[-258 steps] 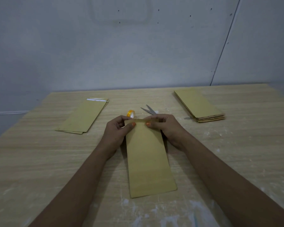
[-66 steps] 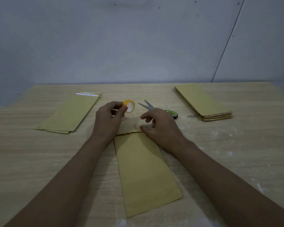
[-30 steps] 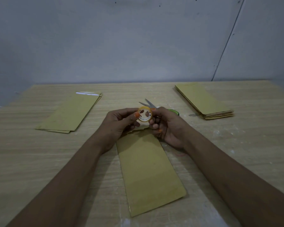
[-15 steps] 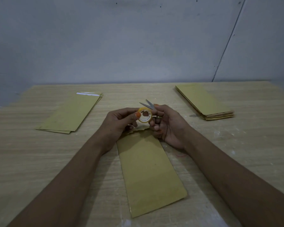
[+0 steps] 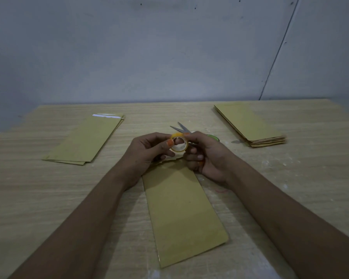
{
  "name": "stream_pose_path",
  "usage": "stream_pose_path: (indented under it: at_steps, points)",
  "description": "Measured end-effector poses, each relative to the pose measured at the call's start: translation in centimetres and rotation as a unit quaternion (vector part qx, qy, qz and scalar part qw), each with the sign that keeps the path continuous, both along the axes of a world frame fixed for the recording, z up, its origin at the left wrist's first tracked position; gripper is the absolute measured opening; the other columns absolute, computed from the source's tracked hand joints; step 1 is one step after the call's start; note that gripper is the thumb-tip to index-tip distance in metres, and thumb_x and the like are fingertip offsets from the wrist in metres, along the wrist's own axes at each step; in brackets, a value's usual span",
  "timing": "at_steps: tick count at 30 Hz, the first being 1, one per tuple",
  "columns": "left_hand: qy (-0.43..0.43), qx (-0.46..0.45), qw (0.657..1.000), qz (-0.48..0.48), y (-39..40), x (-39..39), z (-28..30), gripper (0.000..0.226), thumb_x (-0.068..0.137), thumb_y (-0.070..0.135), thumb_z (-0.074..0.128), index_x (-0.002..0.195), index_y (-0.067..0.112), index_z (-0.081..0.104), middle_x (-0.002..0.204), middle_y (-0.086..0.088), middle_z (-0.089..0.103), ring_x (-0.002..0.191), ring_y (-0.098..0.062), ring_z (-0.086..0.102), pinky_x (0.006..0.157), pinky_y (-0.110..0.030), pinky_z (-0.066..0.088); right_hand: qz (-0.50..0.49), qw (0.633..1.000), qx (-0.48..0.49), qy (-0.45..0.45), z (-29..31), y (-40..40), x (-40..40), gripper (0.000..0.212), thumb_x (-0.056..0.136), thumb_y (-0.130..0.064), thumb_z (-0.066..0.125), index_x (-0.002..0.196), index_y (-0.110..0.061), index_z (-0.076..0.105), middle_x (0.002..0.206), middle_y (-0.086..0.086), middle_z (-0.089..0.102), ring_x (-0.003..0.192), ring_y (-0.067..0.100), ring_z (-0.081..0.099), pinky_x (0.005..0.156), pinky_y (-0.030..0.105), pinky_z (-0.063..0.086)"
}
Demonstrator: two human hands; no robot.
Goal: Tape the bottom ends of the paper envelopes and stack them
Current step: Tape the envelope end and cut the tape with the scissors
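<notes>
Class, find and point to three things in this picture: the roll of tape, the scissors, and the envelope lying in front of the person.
roll of tape [image 5: 178, 151]: head view, lower rim of the ring.
scissors [image 5: 180, 128]: head view, on the open blades.
envelope [image 5: 181, 214]: head view, middle of its flat face.

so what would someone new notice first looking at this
Both hands, left hand and right hand, meet mid-table around a small yellow tape roll, above a brown envelope lying flat. Envelope piles flank them: a thin pile far left, a thicker pile far right, with scissors just behind the hands.
</notes>
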State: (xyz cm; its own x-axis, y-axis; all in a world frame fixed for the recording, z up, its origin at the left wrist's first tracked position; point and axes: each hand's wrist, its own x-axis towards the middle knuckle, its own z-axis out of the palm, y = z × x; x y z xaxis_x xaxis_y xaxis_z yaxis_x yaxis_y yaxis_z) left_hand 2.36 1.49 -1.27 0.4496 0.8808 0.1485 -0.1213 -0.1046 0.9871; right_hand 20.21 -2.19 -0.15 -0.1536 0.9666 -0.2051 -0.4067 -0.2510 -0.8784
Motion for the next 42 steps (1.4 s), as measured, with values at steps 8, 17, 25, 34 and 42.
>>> stream_pose_path:
  at_steps: [8, 17, 25, 34, 42]
  points:
    - [0.006, 0.009, 1.0, -0.002, -0.08, -0.19, -0.06, 0.023, 0.079, 0.024, 0.07, 0.099, 0.016, 0.076, 0.083, -0.003, 0.073, 0.074, -0.009, 0.061, 0.067, -0.019, 0.047, -0.008, 0.999, -0.009, -0.047, 0.1, -0.06, -0.08, 0.02, 0.089, -0.017, 0.055, 0.071, -0.018, 0.048, 0.059, -0.006, 0.029, 0.048, 0.007, 0.02, 0.044, 0.019, 0.017]
    - [-0.006, -0.002, 1.0, -0.006, -0.13, -0.23, 0.17, 0.022, 0.078, 0.026, 0.072, 0.097, 0.016, 0.076, 0.087, -0.013, 0.071, 0.08, -0.014, 0.063, 0.07, -0.024, 0.043, -0.016, 0.999, -0.013, -0.03, 0.33, -0.3, 0.1, 0.014, 0.09, -0.017, 0.056, 0.077, -0.016, 0.053, 0.061, -0.005, 0.034, 0.054, 0.007, 0.022, 0.048, 0.02, 0.018]
    - [0.008, -0.008, 1.0, -0.013, -0.2, -0.24, 0.24, 0.026, 0.081, 0.03, 0.07, 0.103, 0.017, 0.074, 0.098, -0.011, 0.073, 0.092, -0.017, 0.065, 0.074, -0.025, 0.044, -0.015, 1.0, -0.007, -0.003, 0.51, -0.37, 0.04, 0.008, 0.076, -0.02, 0.061, 0.078, -0.015, 0.055, 0.061, -0.005, 0.033, 0.055, 0.007, 0.021, 0.048, 0.02, 0.017]
    - [0.002, -0.016, 1.0, -0.016, -0.22, -0.25, 0.28, 0.024, 0.08, 0.031, 0.07, 0.101, 0.022, 0.076, 0.099, -0.004, 0.075, 0.093, -0.014, 0.063, 0.077, -0.026, 0.045, -0.006, 0.999, 0.013, -0.029, 0.44, -0.55, -0.19, 0.007, 0.074, -0.019, 0.064, 0.069, -0.019, 0.06, 0.059, -0.006, 0.036, 0.055, 0.007, 0.023, 0.053, 0.022, 0.015]
    - [0.004, -0.012, 1.0, -0.018, -0.2, -0.45, 0.36, 0.019, 0.074, 0.033, 0.074, 0.092, 0.027, 0.079, 0.094, -0.005, 0.073, 0.094, -0.02, 0.056, 0.079, -0.028, 0.044, -0.005, 0.998, 0.013, -0.055, 0.2, -0.5, -0.17, 0.012, 0.088, -0.013, 0.058, 0.077, -0.017, 0.056, 0.062, -0.004, 0.035, 0.055, 0.007, 0.025, 0.051, 0.021, 0.018]
